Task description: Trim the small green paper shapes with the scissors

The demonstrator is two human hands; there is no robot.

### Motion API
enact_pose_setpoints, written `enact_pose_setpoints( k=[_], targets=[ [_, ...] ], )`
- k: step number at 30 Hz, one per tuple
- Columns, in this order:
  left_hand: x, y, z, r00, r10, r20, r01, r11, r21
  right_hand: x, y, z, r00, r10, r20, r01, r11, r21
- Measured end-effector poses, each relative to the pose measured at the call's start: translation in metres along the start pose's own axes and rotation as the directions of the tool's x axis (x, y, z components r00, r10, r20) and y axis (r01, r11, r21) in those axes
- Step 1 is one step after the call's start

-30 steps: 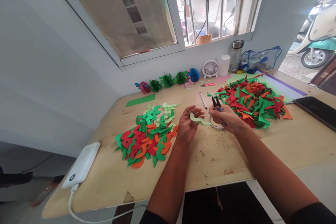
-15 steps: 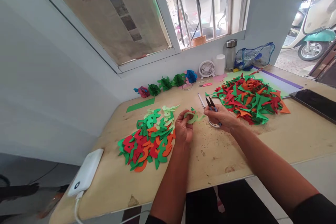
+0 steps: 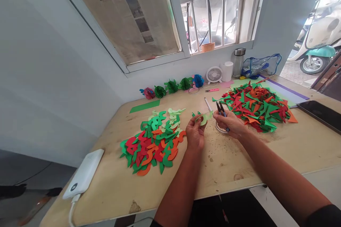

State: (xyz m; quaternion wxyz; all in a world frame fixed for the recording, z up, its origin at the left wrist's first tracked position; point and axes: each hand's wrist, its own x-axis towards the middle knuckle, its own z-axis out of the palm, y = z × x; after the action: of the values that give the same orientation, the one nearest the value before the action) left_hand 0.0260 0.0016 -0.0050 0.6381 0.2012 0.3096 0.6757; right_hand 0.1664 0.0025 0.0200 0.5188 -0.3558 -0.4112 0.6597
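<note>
The front edge of the desk point(image 3: 112, 198) runs below both forearms, and a broad stretch of knotted wood lies between that edge and the hands. A white device point(image 3: 84, 173) with a cable point(image 3: 71, 212) sits close to the left edge. Further in, a heap of red, orange and green cut shapes point(image 3: 151, 149) spreads left of the left hand point(image 3: 195, 134), its fringe near the wrist. That hand pinches a curled pale green paper piece point(image 3: 204, 120) between thumb and fingers, above the desk's middle. The right hand point(image 3: 231, 124) is closed round black-bladed scissors point(image 3: 221, 110), blades parted and pointing away; whether they touch the paper I cannot tell. A white ring point(image 3: 220, 129) lies partly behind this hand. Little room separates it from the scrap pile point(image 3: 258, 108); a phone point(image 3: 321, 111) lies beyond, at the right. Past the hands come a pen point(image 3: 207, 104), a green strip point(image 3: 145, 106), paper flowers point(image 3: 172, 86) and a fan point(image 3: 214, 75) along the wall.
</note>
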Motion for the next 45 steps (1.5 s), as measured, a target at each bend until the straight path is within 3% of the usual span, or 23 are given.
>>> enact_pose_setpoints(
  k=[6, 14, 22, 32, 40, 45],
  targets=[
    [-0.004, -0.009, 0.004, 0.997, -0.075, 0.014, 0.072, 0.983, 0.169, 0.002, 0.002, -0.003, 1.000, -0.020, 0.003, 0.020, 0.999, -0.026],
    [-0.009, 0.001, 0.012, 0.998, -0.021, 0.062, -0.007, 0.902, 0.431, 0.002, 0.003, -0.003, 0.999, -0.012, 0.039, 0.013, 0.999, -0.033],
    [-0.013, 0.005, 0.013, 0.995, -0.083, 0.061, 0.045, 0.884, 0.466, -0.001, -0.001, 0.001, 1.000, 0.011, 0.002, -0.011, 0.998, -0.057],
    [-0.015, 0.006, 0.019, 0.977, -0.192, 0.092, 0.131, 0.883, 0.451, 0.002, 0.001, 0.001, 0.998, -0.058, -0.035, 0.050, 0.980, -0.192],
    [-0.015, 0.008, 0.017, 0.984, -0.116, 0.135, 0.037, 0.875, 0.482, 0.001, 0.001, 0.002, 0.993, -0.110, -0.049, 0.086, 0.933, -0.350],
    [-0.018, 0.010, 0.019, 0.985, -0.123, 0.121, 0.049, 0.870, 0.491, -0.001, -0.002, 0.005, 0.994, -0.105, -0.035, 0.084, 0.923, -0.375]
  ],
)
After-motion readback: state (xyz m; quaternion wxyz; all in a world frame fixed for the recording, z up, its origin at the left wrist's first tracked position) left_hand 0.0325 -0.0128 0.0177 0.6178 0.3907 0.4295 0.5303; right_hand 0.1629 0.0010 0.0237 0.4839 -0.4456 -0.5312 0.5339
